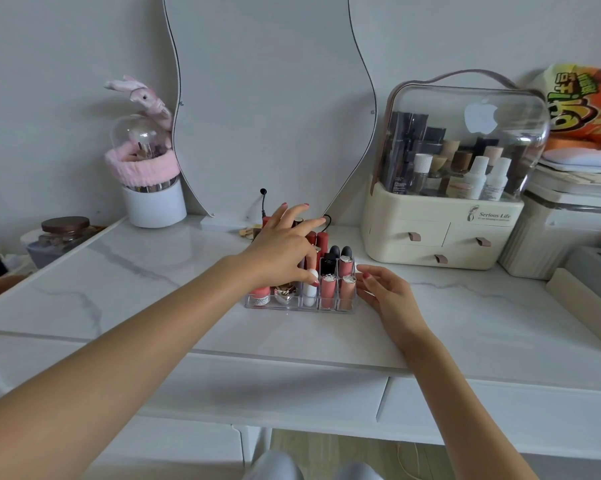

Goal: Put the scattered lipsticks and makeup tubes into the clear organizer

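Observation:
The clear organizer point(293, 306) stands mid-table on the white marble top. In its compartments are two pink tubes point(328, 289), black-capped tubes point(345, 258), red lipsticks point(321, 240), a white tube point(310, 289), a pink jar point(260, 294) and a silver heart-shaped piece point(283, 296). My left hand point(285, 245) hovers over the organizer's left and back rows with fingers spread, and its thumb tip touches the white tube's top. My right hand point(385, 291) rests on the table against the organizer's right wall, fingers loosely bent and holding nothing. The left hand hides part of the back rows.
A wavy mirror point(274, 98) leans on the wall behind. A cream cosmetics case with a clear dome point(444, 216) stands right, with boxes point(569, 233) and a snack bag point(583, 105) beyond. At left are a white cup with a pink band point(153, 202) and a brown-lidded jar point(65, 230). Small items point(248, 232) lie behind the organizer.

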